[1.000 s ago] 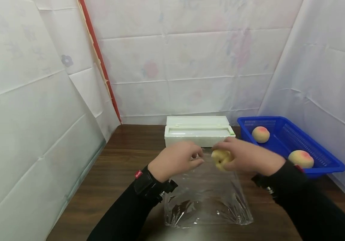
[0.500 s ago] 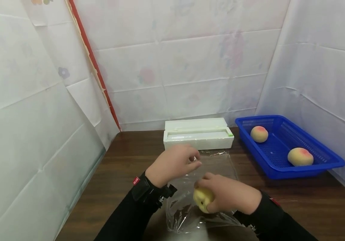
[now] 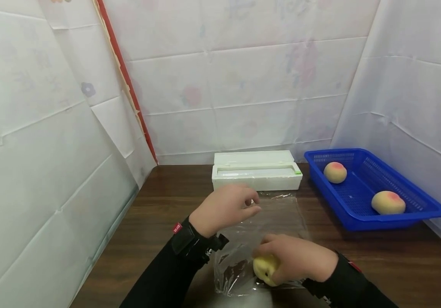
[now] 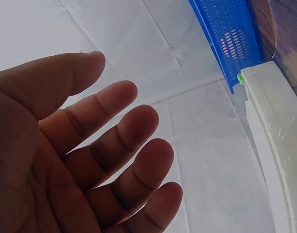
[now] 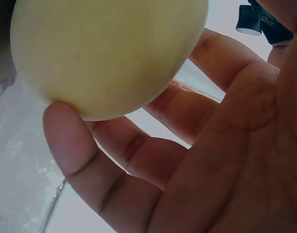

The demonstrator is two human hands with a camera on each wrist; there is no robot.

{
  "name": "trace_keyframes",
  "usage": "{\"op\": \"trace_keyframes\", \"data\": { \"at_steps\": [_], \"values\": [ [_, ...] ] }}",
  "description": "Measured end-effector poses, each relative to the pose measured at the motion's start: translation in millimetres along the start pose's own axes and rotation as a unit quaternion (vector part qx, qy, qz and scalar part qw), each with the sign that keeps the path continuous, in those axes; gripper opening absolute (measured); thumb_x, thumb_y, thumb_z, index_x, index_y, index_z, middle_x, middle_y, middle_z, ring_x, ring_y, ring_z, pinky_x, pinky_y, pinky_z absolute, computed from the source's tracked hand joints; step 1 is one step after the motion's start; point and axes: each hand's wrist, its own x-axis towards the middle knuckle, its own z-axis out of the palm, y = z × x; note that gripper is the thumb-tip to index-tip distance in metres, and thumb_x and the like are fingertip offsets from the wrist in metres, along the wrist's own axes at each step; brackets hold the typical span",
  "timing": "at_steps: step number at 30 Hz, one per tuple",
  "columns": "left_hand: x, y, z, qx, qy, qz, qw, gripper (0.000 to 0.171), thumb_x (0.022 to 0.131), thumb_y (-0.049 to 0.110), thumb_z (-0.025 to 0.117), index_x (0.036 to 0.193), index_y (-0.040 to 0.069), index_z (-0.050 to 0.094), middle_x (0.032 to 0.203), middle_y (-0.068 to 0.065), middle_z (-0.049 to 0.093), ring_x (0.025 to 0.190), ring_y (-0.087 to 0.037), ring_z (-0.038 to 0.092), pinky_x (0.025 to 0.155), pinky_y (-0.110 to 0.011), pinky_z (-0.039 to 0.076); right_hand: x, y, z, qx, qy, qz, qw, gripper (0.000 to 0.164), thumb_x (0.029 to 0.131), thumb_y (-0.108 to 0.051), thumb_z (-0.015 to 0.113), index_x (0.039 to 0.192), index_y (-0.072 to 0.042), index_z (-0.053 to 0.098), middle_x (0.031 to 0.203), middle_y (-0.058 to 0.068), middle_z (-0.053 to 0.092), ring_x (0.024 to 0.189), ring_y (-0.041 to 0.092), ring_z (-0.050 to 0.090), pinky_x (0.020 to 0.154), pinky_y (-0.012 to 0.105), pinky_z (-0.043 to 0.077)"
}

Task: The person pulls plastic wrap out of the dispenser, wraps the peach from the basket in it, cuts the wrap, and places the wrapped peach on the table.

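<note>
My right hand (image 3: 295, 258) grips a pale yellow peach (image 3: 265, 269), low over the near part of a sheet of clear plastic wrap (image 3: 278, 216). In the right wrist view the fingers (image 5: 70, 138) curl round the peach (image 5: 109, 53). My left hand (image 3: 224, 208) hovers over the left side of the wrap and holds nothing. Its fingers (image 4: 138, 126) are loosely bent in the left wrist view, with the thumb apart. The wrap runs toward me from a white dispenser box (image 3: 257, 183), whose lid stands raised.
A blue plastic basket (image 3: 353, 219) stands at the right with two more peaches inside, one at the back (image 3: 335, 172) and another at the front (image 3: 388, 202). White sheeting (image 3: 243, 94) walls the dark wooden table (image 3: 174, 188) at the back and both sides.
My right hand has carried the peach from near the dispenser box toward me, down to the near part of the wrap. The left hand has hardly moved.
</note>
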Motion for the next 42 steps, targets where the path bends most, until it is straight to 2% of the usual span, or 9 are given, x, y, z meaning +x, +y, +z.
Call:
{"op": "trace_keyframes", "data": {
  "at_steps": [7, 14, 17, 21, 26, 31, 34, 38, 42],
  "values": [
    [0.7, 1.1, -1.1, 0.007, -0.007, -0.004, 0.9999, 0.016, 0.104, 0.037, 0.069, 0.111, 0.024, 0.076, 0.101, 0.012, 0.073, 0.088, -0.004, 0.065, 0.077, -0.024, 0.054, 0.8, -0.3, 3.8, -0.011, 0.009, -0.01, 1.0, 0.05, 0.078, -0.022, 0.086, 0.126, -0.029, 0.073, 0.112, -0.014, 0.061, 0.087, 0.0, 0.052, 0.07, 0.02, 0.046],
    [-1.0, 5.2, -3.1, 0.01, -0.012, 0.0, 0.9999, 0.016, 0.104, 0.037, 0.069, 0.111, 0.025, 0.075, 0.103, 0.011, 0.074, 0.092, -0.005, 0.067, 0.078, -0.023, 0.055, 1.3, -1.3, 8.4, 0.041, 0.023, 0.028, 0.999, 0.052, 0.071, -0.014, 0.087, 0.115, -0.024, 0.06, 0.089, -0.013, 0.058, 0.072, 0.001, 0.053, 0.062, 0.022, 0.048],
    [-3.9, 9.1, -5.9, 0.006, -0.012, 0.001, 0.9999, 0.015, 0.104, 0.036, 0.07, 0.111, 0.025, 0.075, 0.103, 0.012, 0.073, 0.094, -0.007, 0.069, 0.078, -0.023, 0.054, -1.8, -0.2, 11.1, 0.049, 0.025, 0.023, 0.998, 0.052, 0.073, -0.014, 0.086, 0.117, -0.026, 0.062, 0.096, -0.015, 0.06, 0.081, 0.002, 0.054, 0.068, 0.023, 0.048],
    [-8.7, 14.7, -9.8, 0.0, -0.011, 0.011, 0.9999, 0.013, 0.104, 0.035, 0.071, 0.109, 0.025, 0.076, 0.101, 0.013, 0.071, 0.09, -0.006, 0.067, 0.077, -0.022, 0.053, -6.1, 1.0, 14.8, 0.027, 0.043, 0.0, 0.999, 0.054, 0.077, -0.018, 0.087, 0.125, -0.029, 0.064, 0.111, -0.017, 0.061, 0.096, 0.003, 0.053, 0.077, 0.023, 0.046],
    [-17.8, 18.0, -9.2, -0.003, -0.02, 0.018, 0.9996, 0.011, 0.104, 0.035, 0.071, 0.106, 0.026, 0.078, 0.099, 0.014, 0.069, 0.085, -0.002, 0.061, 0.075, -0.02, 0.051, -9.3, 2.9, 19.5, 0.037, 0.053, -0.02, 0.998, 0.056, 0.079, -0.017, 0.085, 0.128, -0.031, 0.064, 0.118, -0.012, 0.059, 0.094, 0.002, 0.053, 0.076, 0.022, 0.047],
    [-27.6, 15.1, -2.7, -0.021, -0.02, 0.008, 0.9996, 0.011, 0.103, 0.035, 0.07, 0.105, 0.026, 0.077, 0.101, 0.014, 0.07, 0.086, -0.001, 0.062, 0.075, -0.02, 0.053, -11.4, 5.5, 21.6, 0.05, 0.063, -0.027, 0.996, 0.059, 0.078, -0.013, 0.083, 0.13, -0.034, 0.064, 0.122, -0.008, 0.057, 0.093, 0.002, 0.055, 0.077, 0.021, 0.049],
    [-33.0, 9.9, 3.7, -0.035, -0.021, -0.007, 0.9991, 0.011, 0.103, 0.034, 0.071, 0.106, 0.025, 0.077, 0.101, 0.014, 0.071, 0.089, -0.003, 0.066, 0.077, -0.02, 0.054, -11.4, 6.8, 19.6, 0.014, 0.097, -0.038, 0.994, 0.062, 0.075, -0.012, 0.086, 0.129, -0.034, 0.066, 0.122, -0.008, 0.058, 0.097, 0.006, 0.056, 0.079, 0.023, 0.05],
    [-36.6, 3.6, 10.0, -0.034, -0.025, -0.02, 0.9989, 0.012, 0.104, 0.034, 0.071, 0.107, 0.025, 0.076, 0.1, 0.013, 0.071, 0.092, -0.005, 0.068, 0.078, -0.021, 0.055, -9.2, 7.6, 16.4, -0.071, 0.14, -0.043, 0.987, 0.066, 0.07, -0.015, 0.096, 0.126, -0.037, 0.068, 0.121, -0.008, 0.058, 0.103, 0.013, 0.054, 0.083, 0.032, 0.05],
    [-36.2, 1.7, 10.9, -0.028, -0.022, -0.018, 0.9992, 0.013, 0.104, 0.036, 0.07, 0.108, 0.025, 0.076, 0.1, 0.013, 0.071, 0.091, -0.004, 0.066, 0.078, -0.022, 0.055, -4.2, 7.0, 19.1, -0.154, 0.13, -0.044, 0.978, 0.068, 0.066, -0.025, 0.102, 0.123, -0.04, 0.067, 0.119, -0.007, 0.056, 0.104, 0.016, 0.051, 0.082, 0.034, 0.051]
  ]
}}
